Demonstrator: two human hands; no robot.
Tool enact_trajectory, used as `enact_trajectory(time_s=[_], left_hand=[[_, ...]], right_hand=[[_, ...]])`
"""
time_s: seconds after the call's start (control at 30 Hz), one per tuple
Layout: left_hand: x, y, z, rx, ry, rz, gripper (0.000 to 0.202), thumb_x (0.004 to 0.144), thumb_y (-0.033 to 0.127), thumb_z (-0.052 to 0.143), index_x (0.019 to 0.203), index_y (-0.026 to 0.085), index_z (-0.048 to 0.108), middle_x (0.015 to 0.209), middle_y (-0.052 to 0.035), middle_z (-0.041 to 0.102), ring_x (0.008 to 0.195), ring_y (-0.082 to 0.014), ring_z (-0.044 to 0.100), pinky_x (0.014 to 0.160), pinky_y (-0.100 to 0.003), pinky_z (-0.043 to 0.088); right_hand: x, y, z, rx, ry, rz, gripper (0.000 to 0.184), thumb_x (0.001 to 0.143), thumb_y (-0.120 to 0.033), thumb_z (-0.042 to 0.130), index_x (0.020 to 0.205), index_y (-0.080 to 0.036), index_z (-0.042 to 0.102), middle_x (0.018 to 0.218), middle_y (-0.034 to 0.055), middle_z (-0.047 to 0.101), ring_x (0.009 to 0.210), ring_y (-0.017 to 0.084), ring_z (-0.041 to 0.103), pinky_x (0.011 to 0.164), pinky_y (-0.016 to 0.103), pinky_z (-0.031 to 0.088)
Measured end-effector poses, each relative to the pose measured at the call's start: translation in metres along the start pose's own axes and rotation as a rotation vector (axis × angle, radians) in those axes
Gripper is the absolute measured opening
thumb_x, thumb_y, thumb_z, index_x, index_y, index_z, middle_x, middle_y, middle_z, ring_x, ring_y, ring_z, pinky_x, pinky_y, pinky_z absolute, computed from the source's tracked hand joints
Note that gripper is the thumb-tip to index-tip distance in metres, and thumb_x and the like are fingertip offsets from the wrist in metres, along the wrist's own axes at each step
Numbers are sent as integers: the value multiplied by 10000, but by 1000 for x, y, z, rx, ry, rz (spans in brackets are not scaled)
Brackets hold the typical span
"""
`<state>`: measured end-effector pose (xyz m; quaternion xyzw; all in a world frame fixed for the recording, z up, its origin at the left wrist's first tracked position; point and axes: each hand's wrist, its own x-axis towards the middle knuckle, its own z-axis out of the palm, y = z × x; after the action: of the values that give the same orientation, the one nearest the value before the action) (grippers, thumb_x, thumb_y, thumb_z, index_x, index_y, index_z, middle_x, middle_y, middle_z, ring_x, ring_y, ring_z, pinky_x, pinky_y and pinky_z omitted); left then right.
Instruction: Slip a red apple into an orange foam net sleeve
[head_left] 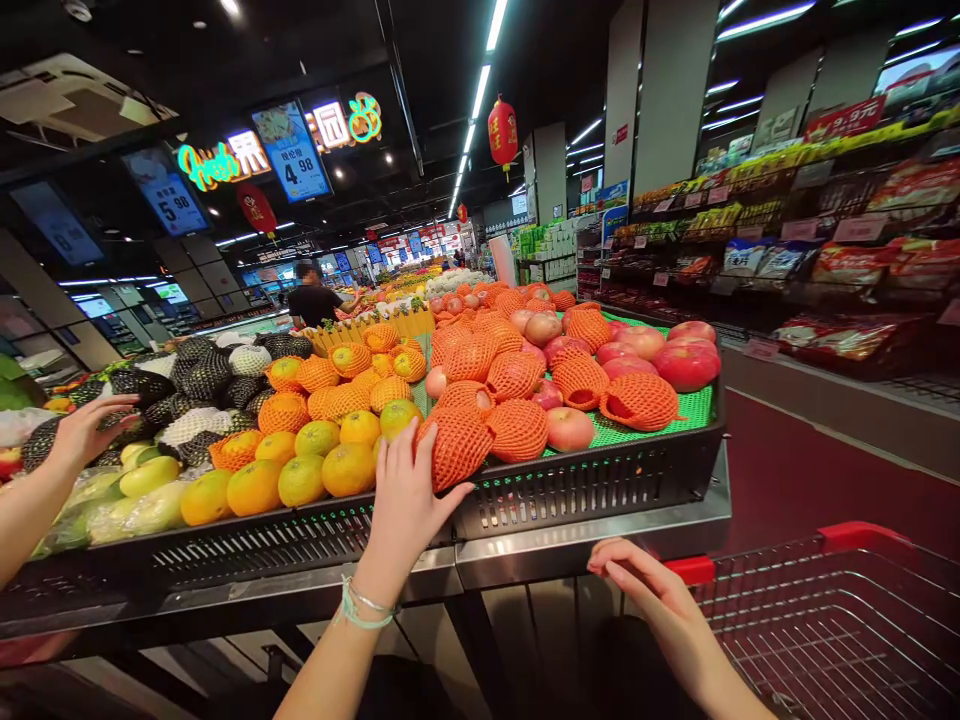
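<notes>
My left hand [405, 495], with a pale green band and a bangle at the wrist, rests against the front left of an apple in an orange foam net [459, 445]. Its fingers are stretched out and its thumb points right along the black crate's rim. My right hand [652, 585] hovers by the steel shelf edge, fingers loosely bent and nothing in them, beside the red handle of a wire shopping cart [694, 570]. Bare red apples [686, 362] and more netted ones lie on green matting in the black crate [577, 495]. Oranges [349, 468] lie left of my left hand.
Another person's hand [90, 430] reaches in from the left over dark netted fruit [202, 370]. Pale green wrapped produce [150, 478] lies at the front left. A person in dark clothes [311, 300] stands farther back. Shelves of packaged goods [840, 255] line the right.
</notes>
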<state>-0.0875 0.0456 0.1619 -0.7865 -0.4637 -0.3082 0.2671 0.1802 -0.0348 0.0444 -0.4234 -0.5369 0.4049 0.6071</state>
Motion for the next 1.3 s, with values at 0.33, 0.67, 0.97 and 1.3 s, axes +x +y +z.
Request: enact_trajectory(time_s=[0.33,0.67,0.97,1.3], left_hand=[[18,-10,3,-78,-178,72,806,641,142,791,1357,115,423,1330,-226,434,1182,-397,514,993,-524,476],[45,-45,4,136,302,313,690,770,191,722,1351,207,350,1329,-225,406,1182,-393,493,959,-556,492],[243,-26,56,-245,-124,-286,687,756,353,718,1310,86,411,1228,-180,577,1139,-270,590,996,-368,479],[267,-12,104,-81,-387,-515,648,922,498,444,1403,64,430,1361,-273,520,1299,-431,455,1021,-601,388]], right_hand=[[-2,3,5,-143,-121,-71,353,917,-534,531,796,-236,677,788,34,635,783,183,606,719,234,475],[3,15,7,-98,-138,25,434,921,-592,480,787,-212,643,777,29,626,778,192,592,738,267,460],[15,33,2,-113,-106,-5,492,930,-611,452,772,-189,650,766,44,635,771,205,603,733,286,457],[22,14,-19,-227,-42,-103,438,974,-528,426,802,-195,651,790,40,652,785,189,617,732,268,468]])
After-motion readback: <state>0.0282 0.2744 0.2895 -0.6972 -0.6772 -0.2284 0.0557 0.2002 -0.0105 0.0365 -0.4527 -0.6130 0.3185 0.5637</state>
